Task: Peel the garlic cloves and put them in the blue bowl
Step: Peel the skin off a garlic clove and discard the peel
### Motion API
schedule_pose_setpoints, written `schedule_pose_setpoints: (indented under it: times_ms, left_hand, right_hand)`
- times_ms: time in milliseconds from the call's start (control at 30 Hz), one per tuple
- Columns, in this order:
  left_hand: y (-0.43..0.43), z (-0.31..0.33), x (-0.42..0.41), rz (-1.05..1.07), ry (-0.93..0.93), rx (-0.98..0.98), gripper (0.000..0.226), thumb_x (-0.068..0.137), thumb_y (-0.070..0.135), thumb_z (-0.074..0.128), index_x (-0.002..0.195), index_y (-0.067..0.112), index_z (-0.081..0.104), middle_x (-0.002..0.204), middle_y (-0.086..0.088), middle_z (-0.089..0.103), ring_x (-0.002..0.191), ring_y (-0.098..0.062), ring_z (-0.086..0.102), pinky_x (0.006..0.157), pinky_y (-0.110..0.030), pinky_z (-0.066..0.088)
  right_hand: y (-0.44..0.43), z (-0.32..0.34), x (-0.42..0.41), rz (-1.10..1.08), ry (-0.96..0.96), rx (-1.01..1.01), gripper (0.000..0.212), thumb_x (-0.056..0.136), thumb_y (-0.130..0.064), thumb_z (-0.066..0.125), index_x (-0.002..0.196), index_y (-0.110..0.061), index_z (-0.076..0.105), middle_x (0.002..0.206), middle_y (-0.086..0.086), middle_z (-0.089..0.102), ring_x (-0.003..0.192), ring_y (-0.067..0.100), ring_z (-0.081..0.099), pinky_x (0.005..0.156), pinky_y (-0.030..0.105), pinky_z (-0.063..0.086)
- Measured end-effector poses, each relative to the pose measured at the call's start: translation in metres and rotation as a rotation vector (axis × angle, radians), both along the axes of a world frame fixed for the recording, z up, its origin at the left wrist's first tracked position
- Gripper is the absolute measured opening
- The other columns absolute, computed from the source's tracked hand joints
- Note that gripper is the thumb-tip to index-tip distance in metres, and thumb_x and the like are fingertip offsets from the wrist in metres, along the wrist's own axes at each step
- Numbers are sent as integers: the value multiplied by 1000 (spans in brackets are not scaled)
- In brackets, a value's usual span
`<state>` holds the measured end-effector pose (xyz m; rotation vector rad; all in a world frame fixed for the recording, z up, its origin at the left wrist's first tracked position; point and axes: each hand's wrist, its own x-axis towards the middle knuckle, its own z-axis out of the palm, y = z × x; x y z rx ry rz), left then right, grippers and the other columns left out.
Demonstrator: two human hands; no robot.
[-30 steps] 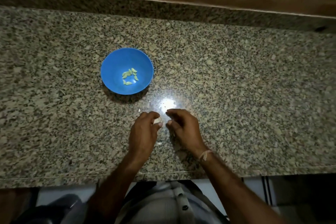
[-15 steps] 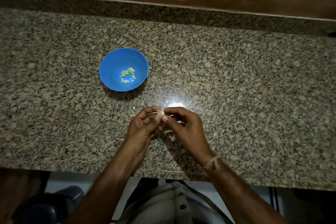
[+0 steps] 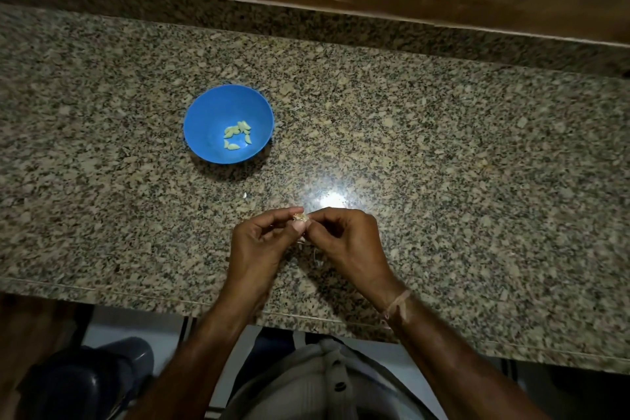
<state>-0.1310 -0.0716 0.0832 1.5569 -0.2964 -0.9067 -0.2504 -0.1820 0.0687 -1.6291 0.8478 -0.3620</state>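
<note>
Since the frame a second ago, both your hands have come up off the table (image 3: pixel 477 164) and closed together on one clove, where before they were low against the stone; the head view has also drifted, so the apparent shift of the bowl is not read as a move. Taking it from the left: the blue bowl (image 3: pixel 201 106) stands on the table, well apart from your hands, with a small cluster of peeled cloves (image 3: pixel 237 135) lying in its bottom. A pale fleck (image 3: pixel 244 195) lies on the stone between bowl and hands; what it is cannot be told. Your left hand (image 3: pixel 259 249) is curled, thumb and forefinger pinching the garlic clove (image 3: pixel 300 216) from its side. The clove is held above the table, just below the light glare (image 3: pixel 329 203), and looks papery, so it is judged not yet stripped. Your right hand (image 3: pixel 347 242) pinches the same clove from the opposite side, fingertips meeting those of the left. Judgement: picking up is done and peeling of this clove is in hand; the transfer to the bowl remains. Whether further unpeeled cloves lie under your hands cannot be told.
</note>
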Motion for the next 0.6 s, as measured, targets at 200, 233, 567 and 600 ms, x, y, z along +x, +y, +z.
schedule_pose_setpoints:
  times_ms: [200, 233, 567, 600]
  left_hand:
    - [3, -11, -4, 7, 98, 15, 25, 91, 0, 74, 116, 4, 76, 104, -9, 81, 101, -23, 78, 86, -28, 62]
    - [4, -13, -4, 6, 95, 14, 25, 91, 1, 74, 115, 5, 76, 104, -10, 80, 101, -24, 78, 87, -29, 62]
    - [7, -30, 6, 50, 502, 27, 35, 88, 19, 72, 121, 6, 73, 119, -14, 76, 110, -23, 72, 95, -35, 56]
    - [6, -31, 7, 66, 504, 22, 33, 89, 17, 72, 120, 7, 73, 118, -13, 77, 106, -20, 73, 91, -32, 57]
  right_hand:
    - [6, -2, -1, 21, 29, -66, 18, 98, -32, 74, 97, -16, 82, 75, -5, 76, 67, 13, 72, 63, 37, 60]
    - [7, -3, -1, 12, 38, -56, 19, 97, -33, 74, 96, -16, 82, 76, -5, 76, 67, 11, 71, 63, 32, 59]
    - [9, -17, 3, -4, -23, 49, 12, 97, -24, 74, 102, -14, 80, 87, 0, 79, 82, 21, 76, 77, 47, 63]
    - [12, -18, 5, -62, -60, 167, 10, 97, -20, 74, 101, -13, 80, 91, 3, 79, 88, 24, 76, 83, 48, 63]
